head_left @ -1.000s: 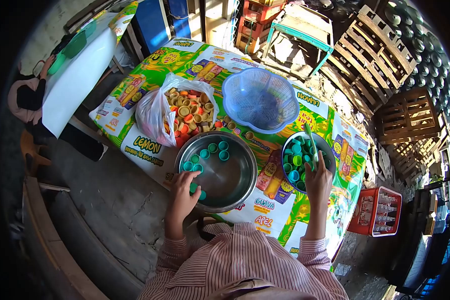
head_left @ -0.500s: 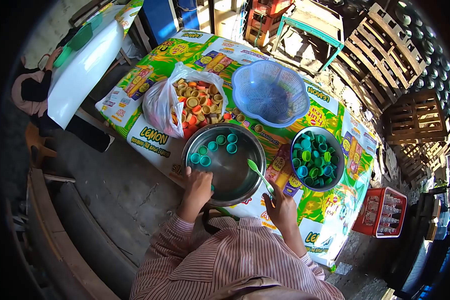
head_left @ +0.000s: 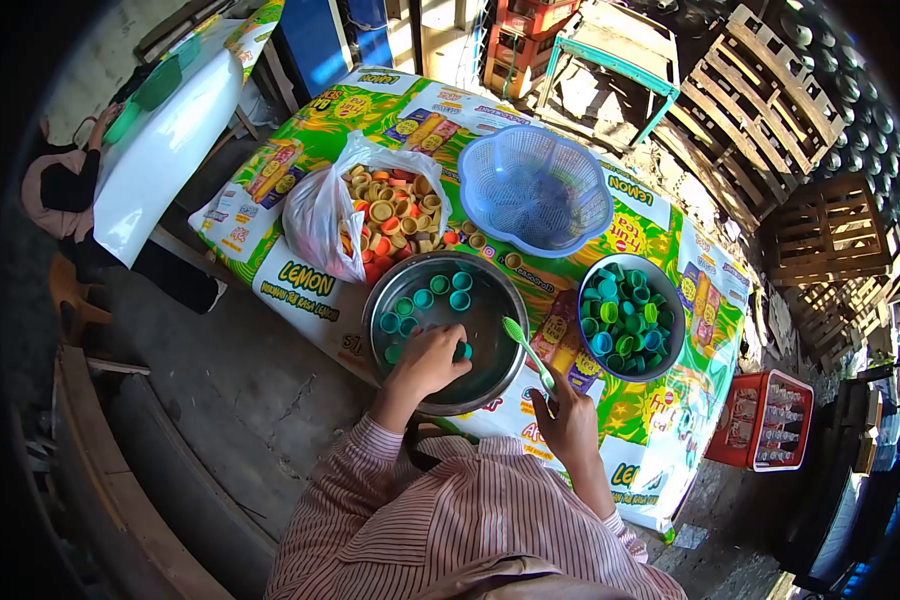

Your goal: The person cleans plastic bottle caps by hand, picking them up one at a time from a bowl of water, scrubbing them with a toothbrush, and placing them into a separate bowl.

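Note:
Inside a steel basin (head_left: 375, 300), my left hand (head_left: 425, 365) has its fingers closed on a teal bottle cap (head_left: 462, 351), partly hidden by the fingertips. Several more teal and green bottle caps (head_left: 423, 299) lie spread along the basin's far and left side. My right hand (head_left: 568, 410) grips a green-and-white toothbrush (head_left: 526, 347) by its handle, bristle end pointing up towards the basin's right rim. A dark bowl heaped with green and teal caps (head_left: 627, 318) stands to the right of the basin.
A white plastic bag (head_left: 315, 225) full of yellow, orange and red caps sits behind the basin, beside a blue plastic colander (head_left: 535, 190). A red bottle crate (head_left: 760, 420) stands right of the table. Another person (head_left: 65, 185) is at a white surface on the left.
My left hand has moved from the basin's near-left rim further in and to the right, with a teal cap now at its fingertips. My right hand still holds the toothbrush, shifted slightly.

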`<state>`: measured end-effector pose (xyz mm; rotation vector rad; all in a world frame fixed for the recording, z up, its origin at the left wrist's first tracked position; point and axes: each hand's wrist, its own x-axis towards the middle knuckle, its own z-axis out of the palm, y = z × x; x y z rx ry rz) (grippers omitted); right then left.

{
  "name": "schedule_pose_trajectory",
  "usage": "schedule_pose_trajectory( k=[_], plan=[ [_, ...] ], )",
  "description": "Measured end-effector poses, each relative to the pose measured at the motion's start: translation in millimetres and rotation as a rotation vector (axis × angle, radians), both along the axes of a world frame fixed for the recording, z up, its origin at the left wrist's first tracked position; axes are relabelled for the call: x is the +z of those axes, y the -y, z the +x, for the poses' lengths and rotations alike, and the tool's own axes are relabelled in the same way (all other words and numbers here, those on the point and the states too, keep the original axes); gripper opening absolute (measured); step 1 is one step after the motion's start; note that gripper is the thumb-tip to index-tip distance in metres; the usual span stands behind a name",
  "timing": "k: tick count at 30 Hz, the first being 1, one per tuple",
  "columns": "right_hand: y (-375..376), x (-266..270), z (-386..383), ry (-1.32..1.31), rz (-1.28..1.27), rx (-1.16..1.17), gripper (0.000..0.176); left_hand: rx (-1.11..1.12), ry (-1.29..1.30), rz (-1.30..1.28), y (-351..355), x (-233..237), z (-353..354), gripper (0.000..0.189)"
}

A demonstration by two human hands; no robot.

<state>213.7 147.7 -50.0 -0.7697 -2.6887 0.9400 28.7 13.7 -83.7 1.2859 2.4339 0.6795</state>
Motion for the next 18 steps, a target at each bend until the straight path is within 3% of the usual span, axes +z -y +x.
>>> schedule_pose_trajectory(
  k=[4, 9, 12, 13, 15, 16, 18],
  plan=[
    [1.7, 3.6, 2.0, -0.021, -0.011, -0.023, 0.047, -0.029, 0.069, 0.174, -10.6, 12.4, -6.0, 0.028],
    [-1.0, 7.7, 3.9, -0.056, -0.055, -0.024, 0.055, -0.08, 0.133, 0.157, -6.5, 26.6, -20.4, 0.031],
    [-1.3, 8.8, 4.6, -0.047, -0.031, -0.022, 0.057, 0.023, 0.001, 0.411, -6.3, 49.3, -23.4, 0.03],
    [-1.0, 8.6, 4.8, -0.046, -0.032, -0.022, 0.057, 0.023, 0.003, 0.41, -4.0, 44.1, -22.9, 0.03],
    [-0.4, 7.0, 2.5, -0.071, -0.05, -0.011, 0.056, -0.129, 0.073, 0.122, 3.0, 34.3, -25.3, 0.029],
    [0.6, 5.6, 2.4, -0.069, -0.05, -0.01, 0.056, -0.149, 0.114, -0.171, 5.1, 34.1, -26.6, 0.029],
    [1.0, 3.8, 0.8, -0.131, -0.036, -0.013, 0.056, -0.105, 0.117, -0.021, 2.3, 45.1, -27.0, 0.029]
  ],
)
